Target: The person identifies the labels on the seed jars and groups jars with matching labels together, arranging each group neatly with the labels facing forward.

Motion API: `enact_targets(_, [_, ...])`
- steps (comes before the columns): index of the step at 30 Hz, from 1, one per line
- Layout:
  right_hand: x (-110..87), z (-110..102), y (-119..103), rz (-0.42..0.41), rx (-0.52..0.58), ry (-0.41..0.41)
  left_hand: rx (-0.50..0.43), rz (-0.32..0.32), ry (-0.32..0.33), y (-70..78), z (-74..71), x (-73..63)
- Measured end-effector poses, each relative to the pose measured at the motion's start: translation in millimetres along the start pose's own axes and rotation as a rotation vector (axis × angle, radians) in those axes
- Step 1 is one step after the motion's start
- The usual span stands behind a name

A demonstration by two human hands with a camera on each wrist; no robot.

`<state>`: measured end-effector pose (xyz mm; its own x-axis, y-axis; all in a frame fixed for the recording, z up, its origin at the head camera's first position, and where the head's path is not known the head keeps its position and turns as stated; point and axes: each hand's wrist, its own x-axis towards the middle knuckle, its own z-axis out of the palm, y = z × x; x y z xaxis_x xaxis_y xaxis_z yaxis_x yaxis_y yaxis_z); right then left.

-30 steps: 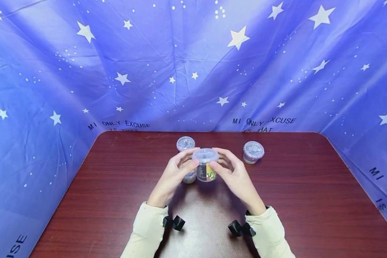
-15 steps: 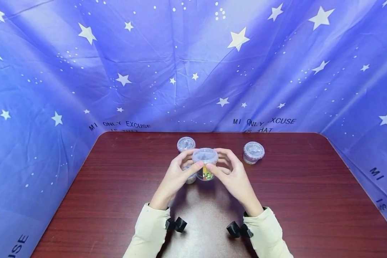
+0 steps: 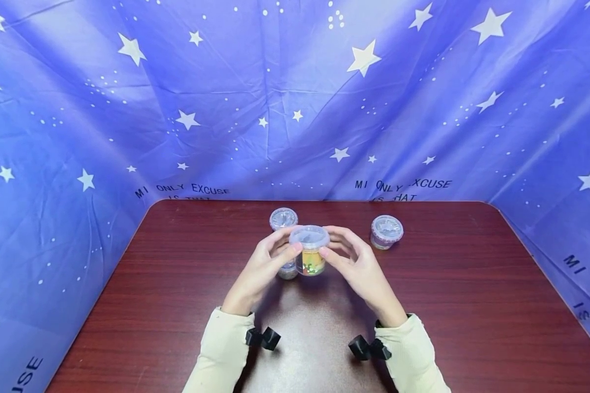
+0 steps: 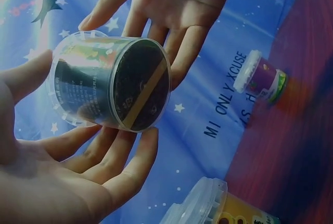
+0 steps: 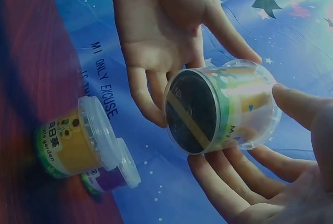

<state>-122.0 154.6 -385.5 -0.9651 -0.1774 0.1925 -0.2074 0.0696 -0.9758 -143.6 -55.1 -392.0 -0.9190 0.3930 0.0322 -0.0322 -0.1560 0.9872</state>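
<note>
- Since half a second ago, the held cup (image 3: 311,255) has been turned and shifted slightly left, its yellow panel now more fully shown; the thumbs have been moved apart.
- One blue, star-printed curtain (image 3: 275,82) is hung behind the counter and along both sides.
- One red-brown counter (image 3: 152,295) is seen beneath the hands.
- Two pale sleeves (image 3: 221,349) are worn, one on each arm.
- Two hands are counted: by the curled fingers of the left hand (image 3: 263,262) and the right hand (image 3: 360,265), the held cup is gripped from opposite sides, raised above the counter, lid upward.
- Four cups are counted: one held, three set on the counter. Purple labels are borne by the rear left cup (image 3: 283,217) and the far right cup (image 3: 387,232), a yellow one by the near left cup (image 3: 288,273), partly hidden behind the held cup.
- Two black wrist mounts (image 3: 263,338) are worn, one at each cuff.
</note>
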Motion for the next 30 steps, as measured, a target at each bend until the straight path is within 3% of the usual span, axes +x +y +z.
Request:
enact_targets(5, [-0.3, -1.3, 0.7, 0.02, 0.008, -0.044, 0.004, 0.019, -0.028, 0.9, 1.1, -0.7])
enact_targets(9, [-0.9, -1.8, 0.8, 0.024, 0.001, -0.033, 0.005, 0.0, -0.029, -0.5, 2.3, -0.3])
enact_targets(14, [-0.1, -0.7, 1.8, 0.019, -0.015, 0.019, 0.04, -0.022, 0.041, -0.7, 3.5, 0.2])
enact_targets(19, [0.5, 0.5, 1.8, 0.026, -0.024, 0.077, 0.067, 0.004, 0.14, 3.0, 6.8, 0.6])
enact_targets(30, [0.5, 3.4, 3.2, 0.026, -0.012, 0.088, 0.127, 0.034, 0.135, 1.2, 10.2, 1.0])
